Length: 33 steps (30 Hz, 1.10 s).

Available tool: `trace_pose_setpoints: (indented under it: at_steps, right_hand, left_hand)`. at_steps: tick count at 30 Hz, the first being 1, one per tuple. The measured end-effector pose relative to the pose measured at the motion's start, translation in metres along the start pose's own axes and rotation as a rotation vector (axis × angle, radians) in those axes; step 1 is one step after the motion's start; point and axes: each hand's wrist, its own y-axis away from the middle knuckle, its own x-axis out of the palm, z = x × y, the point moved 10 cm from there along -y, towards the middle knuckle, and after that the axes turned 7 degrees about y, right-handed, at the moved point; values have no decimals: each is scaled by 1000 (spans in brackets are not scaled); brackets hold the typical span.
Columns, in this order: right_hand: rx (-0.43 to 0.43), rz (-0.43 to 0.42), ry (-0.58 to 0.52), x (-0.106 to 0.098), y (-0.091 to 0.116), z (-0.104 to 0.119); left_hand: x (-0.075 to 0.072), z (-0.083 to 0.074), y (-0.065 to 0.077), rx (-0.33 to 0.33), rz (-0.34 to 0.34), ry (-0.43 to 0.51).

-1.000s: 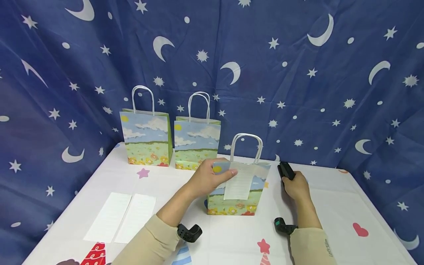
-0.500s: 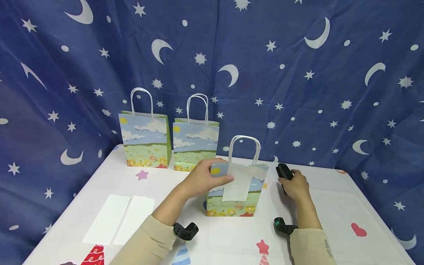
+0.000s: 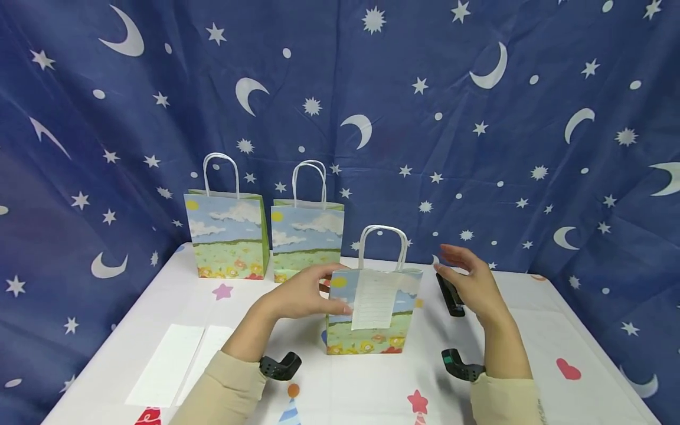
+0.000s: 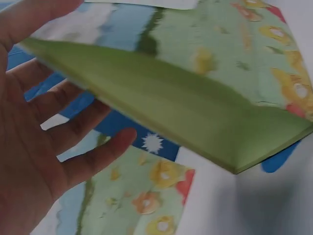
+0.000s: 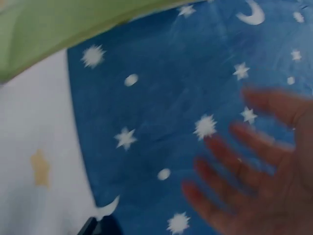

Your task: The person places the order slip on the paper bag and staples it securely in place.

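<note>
A paper gift bag [image 3: 366, 339] with a painted sky and flower meadow stands upright on the table, its white handles up. A lined paper slip [image 3: 374, 300] hangs down its front from the top edge. My left hand [image 3: 303, 293] is at the bag's left side, thumb by the front and fingers spread behind. In the left wrist view those fingers look loose beside the green side panel [image 4: 146, 93]. My right hand [image 3: 475, 286] hovers with fingers extended, holding nothing. Just left of it and below, a black stapler [image 3: 451, 296] lies on the table.
Two matching gift bags, one far left [image 3: 228, 236] and one beside it [image 3: 308, 236], stand at the back. Two more paper slips, a left one [image 3: 167, 363] and a right one [image 3: 209, 348], lie front left. A starry blue curtain [image 3: 404, 77] rises behind the white table [image 3: 366, 389].
My right hand has let go of the stapler and lifted off it, leaving it on the table. My left hand has loosened and slid slightly left on the bag. The head view has tilted up.
</note>
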Motion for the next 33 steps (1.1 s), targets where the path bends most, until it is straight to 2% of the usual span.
trace_pose_setpoints:
  at_steps: [3, 5, 8, 11, 16, 20, 23, 29, 33]
  right_hand:
    - [-148, 90, -105, 7, 8, 22]
    - [-224, 193, -142, 16, 16, 34]
    - [-266, 337, -169, 30, 25, 44]
    - [-259, 387, -160, 39, 27, 48]
    - [-271, 345, -125, 41, 22, 51]
    - [-285, 330, -140, 41, 22, 52]
    - [-276, 296, -145, 38, 21, 51]
    - [-235, 117, -113, 22, 14, 49]
    - [-220, 2, -148, 13, 10, 49]
  left_hand:
    - [-8, 3, 6, -27, -25, -6]
    - [-10, 4, 10, -38, -20, -19]
    - [-13, 7, 15, -59, -12, -44]
    - [-17, 4, 16, -26, -29, -42]
    - [-26, -9, 16, 81, -88, 11]
    - [-31, -10, 16, 75, -139, 42]
    - [-36, -11, 16, 78, -202, 0]
    - [-37, -16, 9, 112, -339, -4]
    - [-33, -16, 3, 105, -418, 13]
